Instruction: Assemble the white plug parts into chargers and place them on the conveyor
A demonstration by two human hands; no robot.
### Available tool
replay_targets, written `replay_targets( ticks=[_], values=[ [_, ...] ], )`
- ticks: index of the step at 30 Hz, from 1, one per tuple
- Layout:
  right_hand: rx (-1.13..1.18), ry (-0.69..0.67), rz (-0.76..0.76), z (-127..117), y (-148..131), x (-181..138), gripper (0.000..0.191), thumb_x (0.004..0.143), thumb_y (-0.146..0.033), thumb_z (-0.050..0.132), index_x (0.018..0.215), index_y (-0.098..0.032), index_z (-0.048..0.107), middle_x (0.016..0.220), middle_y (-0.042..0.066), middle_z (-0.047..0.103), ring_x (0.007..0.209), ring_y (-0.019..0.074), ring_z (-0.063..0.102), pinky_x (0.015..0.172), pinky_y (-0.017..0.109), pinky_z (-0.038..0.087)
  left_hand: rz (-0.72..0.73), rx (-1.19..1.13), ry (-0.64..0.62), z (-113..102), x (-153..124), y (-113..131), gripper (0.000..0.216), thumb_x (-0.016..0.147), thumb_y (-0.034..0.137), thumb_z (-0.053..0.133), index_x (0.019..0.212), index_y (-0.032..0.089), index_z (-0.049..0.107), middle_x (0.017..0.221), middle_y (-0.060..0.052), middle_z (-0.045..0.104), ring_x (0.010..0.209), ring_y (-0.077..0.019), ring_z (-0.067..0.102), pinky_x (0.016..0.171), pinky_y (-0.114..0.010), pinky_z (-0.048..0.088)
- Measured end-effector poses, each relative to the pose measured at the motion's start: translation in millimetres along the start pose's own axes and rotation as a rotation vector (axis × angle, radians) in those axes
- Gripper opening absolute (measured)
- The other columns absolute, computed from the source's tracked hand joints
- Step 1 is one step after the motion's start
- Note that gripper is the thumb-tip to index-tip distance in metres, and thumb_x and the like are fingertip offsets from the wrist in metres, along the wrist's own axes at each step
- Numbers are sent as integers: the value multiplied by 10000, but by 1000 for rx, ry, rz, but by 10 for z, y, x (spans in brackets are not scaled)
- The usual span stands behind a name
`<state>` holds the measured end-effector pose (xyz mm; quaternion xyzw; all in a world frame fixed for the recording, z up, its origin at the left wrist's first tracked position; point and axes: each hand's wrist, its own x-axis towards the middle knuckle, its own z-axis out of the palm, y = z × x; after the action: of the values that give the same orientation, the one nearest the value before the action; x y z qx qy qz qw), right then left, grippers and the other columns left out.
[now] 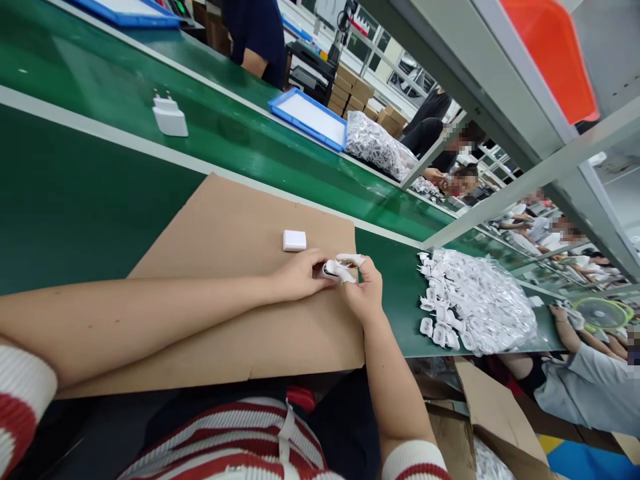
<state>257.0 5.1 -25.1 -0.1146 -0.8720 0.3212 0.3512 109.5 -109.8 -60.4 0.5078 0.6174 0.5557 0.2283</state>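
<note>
My left hand and my right hand meet over a brown cardboard sheet and both pinch a small white plastic part between their fingertips. White finger cots cover some fingers of my right hand. A white square block lies on the cardboard just beyond my left hand. A heap of small white parts in a clear bag sits on the green bench to the right of my right hand.
A white plug adapter stands on the green conveyor belt. A blue tray and a bag of white parts lie farther along. Other people sit down the line at right. Open cardboard boxes are below the bench.
</note>
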Motion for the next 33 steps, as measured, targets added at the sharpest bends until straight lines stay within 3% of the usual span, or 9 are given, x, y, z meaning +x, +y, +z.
replay_targets(
  ticks=[5,15,23,27,30,33],
  values=[
    [-126,-82,-99,-33,-51,14,243,895,-151,614,1082,-244,739,1036,57,753,1001,228,674,899,368,551,-19,-6,-23,-34,13,-30,333,773,479,787,917,187,714,955,-76,701,890,-276,673,828,-405,537],
    [-269,-151,-49,-63,-76,67,368,784,-50,558,1042,-226,752,1019,64,758,975,245,667,860,360,559,-42,2,-20,-24,31,-32,305,744,454,795,872,187,721,904,-62,684,844,-259,650,792,-382,516],
    [-53,-112,193,38,-31,21,324,779,-77,670,1013,-248,813,1037,30,800,964,231,720,939,366,574,-64,160,-9,2,-39,62,406,786,583,706,872,186,706,853,-76,698,805,-276,648,761,-385,504],
    [72,-97,307,89,20,-44,436,812,-136,717,1218,-285,776,1103,2,794,1026,212,725,979,345,578,-94,183,-59,5,-44,91,517,790,611,669,1089,192,707,1048,-98,761,946,-316,700,850,-401,545],
    [193,-82,362,-74,173,44,671,858,-235,733,1509,-263,572,1254,37,762,1095,211,725,996,347,578,-160,249,-108,-36,28,149,593,750,615,672,1166,194,697,1120,-105,778,992,-338,720,884,-415,561],
    [-177,124,431,-462,416,194,615,928,-313,693,1515,-193,556,1444,128,659,1354,268,597,1176,425,447,-190,312,-38,-165,203,266,639,719,637,674,1184,200,703,1127,-91,784,972,-329,726,879,-408,574]
  ],
)
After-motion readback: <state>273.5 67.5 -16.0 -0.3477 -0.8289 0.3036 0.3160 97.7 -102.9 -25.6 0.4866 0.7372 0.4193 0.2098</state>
